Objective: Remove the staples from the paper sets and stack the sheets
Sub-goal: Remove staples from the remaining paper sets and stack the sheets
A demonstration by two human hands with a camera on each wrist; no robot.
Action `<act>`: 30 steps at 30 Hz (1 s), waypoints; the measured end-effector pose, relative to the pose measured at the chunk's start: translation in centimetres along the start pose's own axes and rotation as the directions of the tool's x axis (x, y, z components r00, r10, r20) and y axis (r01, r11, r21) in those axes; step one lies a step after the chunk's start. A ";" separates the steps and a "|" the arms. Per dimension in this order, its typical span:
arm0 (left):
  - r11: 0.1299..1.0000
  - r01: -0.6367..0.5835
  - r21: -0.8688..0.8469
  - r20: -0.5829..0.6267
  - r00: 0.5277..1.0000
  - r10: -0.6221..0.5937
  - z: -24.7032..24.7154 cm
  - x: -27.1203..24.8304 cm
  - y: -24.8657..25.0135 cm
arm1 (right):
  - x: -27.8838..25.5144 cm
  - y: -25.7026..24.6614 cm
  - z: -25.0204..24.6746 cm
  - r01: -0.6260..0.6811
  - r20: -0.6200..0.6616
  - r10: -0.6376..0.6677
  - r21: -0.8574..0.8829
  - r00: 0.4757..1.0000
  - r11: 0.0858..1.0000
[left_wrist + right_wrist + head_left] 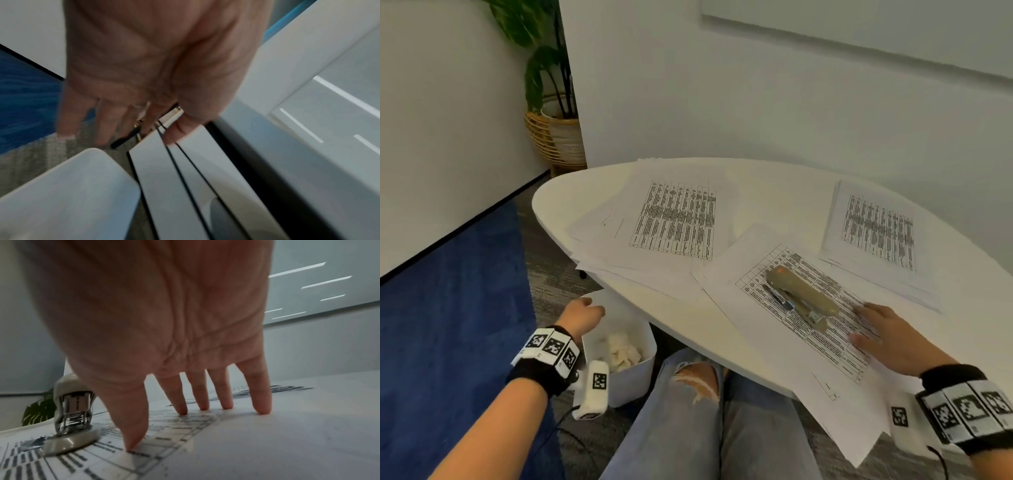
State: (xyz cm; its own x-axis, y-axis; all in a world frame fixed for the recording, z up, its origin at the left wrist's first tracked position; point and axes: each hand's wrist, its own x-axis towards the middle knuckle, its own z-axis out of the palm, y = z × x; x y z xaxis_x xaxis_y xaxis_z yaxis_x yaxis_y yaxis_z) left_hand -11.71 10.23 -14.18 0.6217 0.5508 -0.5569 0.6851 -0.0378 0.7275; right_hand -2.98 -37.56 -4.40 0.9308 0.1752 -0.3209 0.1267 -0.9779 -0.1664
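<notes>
A stapled paper set [808, 329] with a printed table lies at the near edge of the white round table [756, 181], part of it hanging over the rim. A beige stapler [803, 298] rests on it. My right hand [866, 325] presses flat on that set just right of the stapler [72, 415], with the fingers [261, 402] spread and the thumb tip down on the print. Two other printed piles sit further back, one on the left [674, 219] and one on the right [876, 233]. My left hand [589, 305] hangs below the table over a white bin [635, 380], its fingers [102, 123] loose and holding nothing I can see.
The bin [72, 186] stands on the floor by my knees [688, 411] and holds crumpled white scraps. A blue carpet [448, 308] lies to the left. In the far corner a potted plant sits in a wicker basket [554, 137]. White walls close behind the table.
</notes>
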 end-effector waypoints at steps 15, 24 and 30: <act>0.312 -0.661 0.683 0.434 0.710 0.555 5.1 -1.2 15.6 | -0.6 -0.3 0.3 -0.020 -0.016 0.021 0.058 1.000 0.998; 0.058 -0.663 0.746 0.594 0.702 0.393 7.6 -2.5 14.7 | -1.2 -0.8 -0.3 -0.036 0.002 0.036 0.036 0.999 0.999; 0.101 -0.699 0.708 0.617 0.681 0.393 7.6 -4.9 13.0 | -0.4 -4.0 -0.2 0.029 0.115 -0.002 -0.232 0.993 0.972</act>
State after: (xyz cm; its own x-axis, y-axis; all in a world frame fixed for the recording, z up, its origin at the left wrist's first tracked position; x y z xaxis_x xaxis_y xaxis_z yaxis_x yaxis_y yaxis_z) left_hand -3.01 0.71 -5.02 0.9274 -0.1541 -0.3408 -0.0969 -0.9790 0.1792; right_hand -3.82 -33.69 -3.41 0.8851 0.1890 -0.4254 0.2295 -0.9722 0.0455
